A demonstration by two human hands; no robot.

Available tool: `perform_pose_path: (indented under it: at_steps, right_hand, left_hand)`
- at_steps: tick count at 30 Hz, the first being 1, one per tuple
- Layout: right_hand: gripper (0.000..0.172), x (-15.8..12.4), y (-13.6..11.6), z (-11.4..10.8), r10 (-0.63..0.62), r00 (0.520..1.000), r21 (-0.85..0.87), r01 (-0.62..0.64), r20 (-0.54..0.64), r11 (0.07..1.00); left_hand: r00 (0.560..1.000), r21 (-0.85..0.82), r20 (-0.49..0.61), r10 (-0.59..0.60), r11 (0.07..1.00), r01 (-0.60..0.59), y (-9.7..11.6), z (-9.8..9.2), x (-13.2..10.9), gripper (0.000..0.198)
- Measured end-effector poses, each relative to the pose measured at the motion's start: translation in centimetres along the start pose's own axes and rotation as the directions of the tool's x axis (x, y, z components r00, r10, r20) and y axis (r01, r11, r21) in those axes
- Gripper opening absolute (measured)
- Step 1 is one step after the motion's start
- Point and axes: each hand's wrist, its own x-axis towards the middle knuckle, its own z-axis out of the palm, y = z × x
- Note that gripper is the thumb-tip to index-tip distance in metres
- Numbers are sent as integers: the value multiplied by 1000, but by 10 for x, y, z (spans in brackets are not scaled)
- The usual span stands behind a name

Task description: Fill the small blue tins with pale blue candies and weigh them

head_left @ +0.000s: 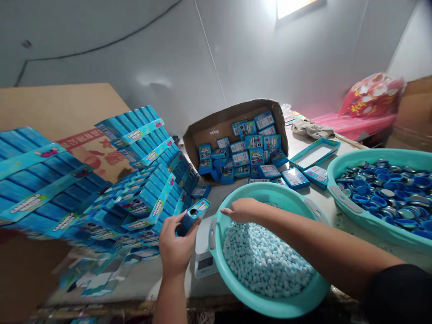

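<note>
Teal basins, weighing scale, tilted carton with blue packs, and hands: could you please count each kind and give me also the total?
Teal basins: 2 (pellet basin, other basin)
Weighing scale: 1
Tilted carton: 1
Hands: 2 (left hand, right hand)
Total: 6

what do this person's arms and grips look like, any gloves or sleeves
The left grip and right grip are both bare human hands, without gloves. The left forearm is bare down to the picture's edge; the right forearm is bare up to a dark, near-black sleeve. Neither wrist shows a watch or bracelet.
</note>
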Motion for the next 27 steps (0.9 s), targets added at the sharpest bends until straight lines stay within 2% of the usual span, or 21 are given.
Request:
perform_pose_path:
  at_steps: [1,3,5,9,11,15,19,27]
  right_hand:
    - [55,-1,2,1,8,1000,-57,-7,28,998]
    - [51,0,5,4,9,997,-146,2,75,989]
    - [50,4,8,7,-10,995,-214,31,97,976]
    - [43,10,15,12,-77,992,-307,104,98,946]
    - [38,12,18,14,-103,989,-338,133,104,932]
    - [34,14,20,16,-100,986,-406,146,134,902]
    - [38,16,19,18,-79,987,-470,137,140,872]
    - [40,21,23,24,-95,987,-501,149,131,852]
  left_hand:
    - [985,-78,-17,-171,982,169,-10,1,-8,46]
    - [892,-222,6,-452,869,442,-28,5,-22,57]
    - [816,-290,92,-571,768,571,-41,11,-34,62]
    - [797,-326,278,-536,728,604,-57,23,-47,55]
    - [791,-353,335,-512,710,609,-64,27,-52,57]
    - [791,-388,306,-530,689,612,-81,30,-70,75]
    - [788,-410,301,-537,674,615,-90,31,-88,72]
    - [782,-400,357,-510,673,622,-87,36,-85,69]
